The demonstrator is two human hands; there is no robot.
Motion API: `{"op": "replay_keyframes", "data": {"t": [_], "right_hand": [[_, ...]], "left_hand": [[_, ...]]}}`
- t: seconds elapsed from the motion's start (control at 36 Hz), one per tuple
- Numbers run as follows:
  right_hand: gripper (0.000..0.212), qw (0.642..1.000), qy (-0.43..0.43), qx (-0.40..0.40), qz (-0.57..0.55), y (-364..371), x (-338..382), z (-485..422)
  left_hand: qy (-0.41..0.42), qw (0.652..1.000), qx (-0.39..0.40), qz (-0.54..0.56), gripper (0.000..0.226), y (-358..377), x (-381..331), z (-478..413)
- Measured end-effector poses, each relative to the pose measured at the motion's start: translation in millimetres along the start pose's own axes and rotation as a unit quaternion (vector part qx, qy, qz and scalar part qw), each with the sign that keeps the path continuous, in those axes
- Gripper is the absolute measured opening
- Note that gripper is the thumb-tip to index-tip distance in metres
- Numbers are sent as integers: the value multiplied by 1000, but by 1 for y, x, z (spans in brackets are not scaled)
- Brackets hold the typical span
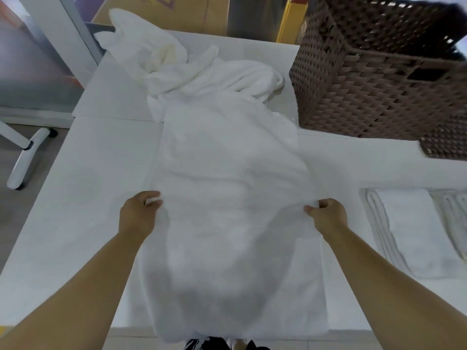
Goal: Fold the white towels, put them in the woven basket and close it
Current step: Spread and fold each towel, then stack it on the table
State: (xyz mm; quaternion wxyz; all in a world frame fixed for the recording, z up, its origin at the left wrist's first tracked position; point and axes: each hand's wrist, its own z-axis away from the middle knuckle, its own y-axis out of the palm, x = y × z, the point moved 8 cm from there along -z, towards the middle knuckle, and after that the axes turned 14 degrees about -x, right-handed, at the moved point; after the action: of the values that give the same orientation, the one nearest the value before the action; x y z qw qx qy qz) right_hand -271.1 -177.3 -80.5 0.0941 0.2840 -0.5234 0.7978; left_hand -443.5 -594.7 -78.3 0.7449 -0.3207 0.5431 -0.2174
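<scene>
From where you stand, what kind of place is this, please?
Probably an indoor workroom set up for folding laundry: a plain white table holds a heap of white towels, folded towels and a brown woven basket, and a wheeled table leg stands beside it.

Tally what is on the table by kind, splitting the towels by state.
Spread towel: 1
Folded towels: 2, one cut by the frame edge
Crumpled towel heap: 1, towels within uncountable
Basket: 1
Woven piece by it, perhaps the lid: 1
Total: 6
</scene>
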Motion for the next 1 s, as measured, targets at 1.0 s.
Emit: {"op": "replay_keyframes", "data": {"t": [1.0], "right_hand": [[9,902,-333,-212,-175,-274,89,166]], "left_hand": [[334,927,-148,80,15,-249,-133,124]]}}
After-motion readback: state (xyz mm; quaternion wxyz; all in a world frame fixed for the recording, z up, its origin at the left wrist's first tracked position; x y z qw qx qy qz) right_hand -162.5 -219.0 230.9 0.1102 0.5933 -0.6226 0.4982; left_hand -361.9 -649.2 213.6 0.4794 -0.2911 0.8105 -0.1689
